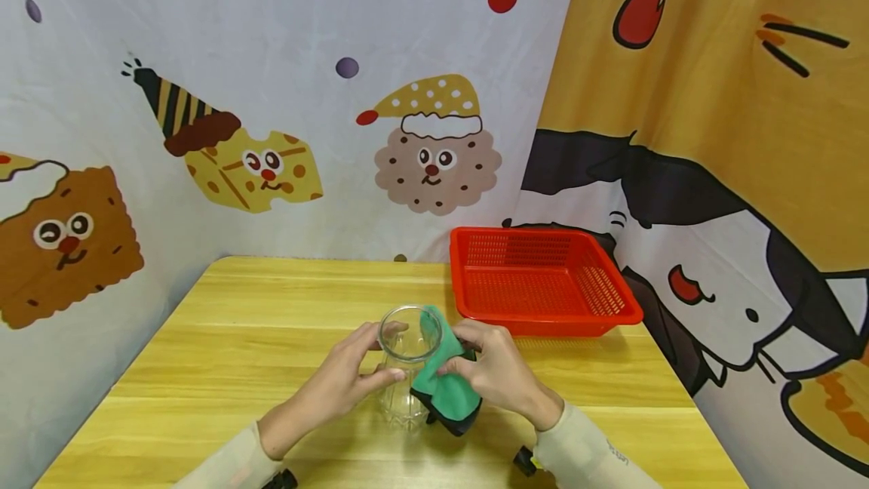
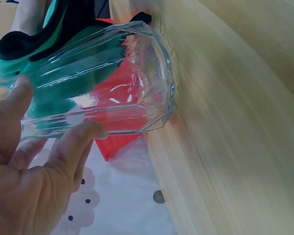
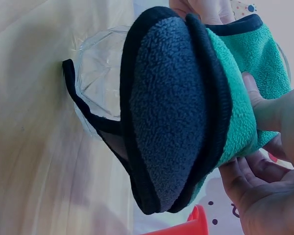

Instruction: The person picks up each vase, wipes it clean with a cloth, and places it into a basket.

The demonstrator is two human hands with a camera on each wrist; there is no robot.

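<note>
A clear glass jar [image 1: 400, 391] with a wide round mouth stands on the table in front of me. My left hand [image 1: 349, 368] grips its left side near the top, thumb in front and fingers behind. In the left wrist view the jar [image 2: 103, 83] shows a faceted base close to the tabletop. My right hand [image 1: 492, 364] pinches a green and dark grey cloth [image 1: 448, 387] with black edging, bunched against the jar's right side. The right wrist view shows the cloth [image 3: 171, 107] folded over, its grey face outward, hiding much of the jar.
A red plastic basket [image 1: 536, 319] with perforated walls sits at the back right of the wooden table [image 1: 285, 308]. Behind the table hangs a white curtain [image 1: 285, 36] with cartoon prints, and a yellow printed one [image 1: 692, 81] is at the right.
</note>
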